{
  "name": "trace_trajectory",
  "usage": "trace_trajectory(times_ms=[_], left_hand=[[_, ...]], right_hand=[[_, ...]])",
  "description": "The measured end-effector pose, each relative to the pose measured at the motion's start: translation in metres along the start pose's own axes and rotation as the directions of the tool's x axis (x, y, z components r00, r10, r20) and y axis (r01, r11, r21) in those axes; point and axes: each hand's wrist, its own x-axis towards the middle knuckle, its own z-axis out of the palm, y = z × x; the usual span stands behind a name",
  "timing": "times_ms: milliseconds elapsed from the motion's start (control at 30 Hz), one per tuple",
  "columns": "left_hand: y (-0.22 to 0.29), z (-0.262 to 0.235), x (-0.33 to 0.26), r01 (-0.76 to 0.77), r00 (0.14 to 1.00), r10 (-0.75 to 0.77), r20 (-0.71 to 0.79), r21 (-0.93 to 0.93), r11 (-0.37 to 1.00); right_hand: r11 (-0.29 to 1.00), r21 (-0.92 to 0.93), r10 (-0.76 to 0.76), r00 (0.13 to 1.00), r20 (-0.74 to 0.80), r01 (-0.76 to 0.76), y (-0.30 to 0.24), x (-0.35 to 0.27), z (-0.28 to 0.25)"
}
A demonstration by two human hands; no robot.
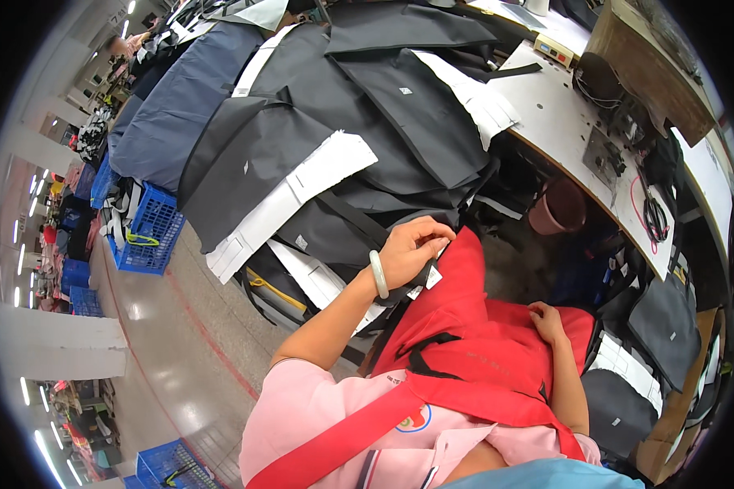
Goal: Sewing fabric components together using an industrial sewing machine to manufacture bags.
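My left hand [417, 249], with a pale bangle at the wrist, is closed in a pinch at the near edge of a black fabric piece [359, 224] in the pile. Just below its fingers, a small white tag [433, 279] sticks out. White strips [298, 200] with printed marks lie along several of the black pieces. On the red apron [510, 350] over my lap rests my right hand [546, 322], its fingers loosely bent and apart, with nothing seen in them.
To the right stands a white worktable [546, 106] with machine parts and a cable. Under it is a reddish bin [557, 206]. More black pieces [665, 326] hang at my right. Left of the pile, a blue crate [151, 228] stands on the floor [171, 334].
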Motion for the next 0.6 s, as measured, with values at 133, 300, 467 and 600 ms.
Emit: trace_trajectory(times_ms=[133,300,467,600], left_hand=[[0.008,-0.016,0.02,0.038,0.999,-0.037,0.024,-0.053,0.998],[-0.004,-0.091,0.123,-0.078,0.957,0.148,-0.248,0.272,0.959],[-0.059,-0.134,0.195,0.439,0.591,-0.175,-0.787,0.131,0.889],[-0.093,-0.106,0.181,0.464,0.831,-0.55,-0.081,-0.442,0.767]], right_hand=[[1.0,-0.003,-0.013,1.0,-0.003,0.013,-0.002,-0.005,0.0],[0.999,-0.039,0.001,1.0,0.024,0.0,-0.007,-0.002,0.001],[0.999,-0.041,-0.037,0.999,-0.014,0.036,-0.005,0.005,0.005],[0.999,-0.046,-0.021,1.0,-0.016,0.02,-0.013,0.001,0.002]])
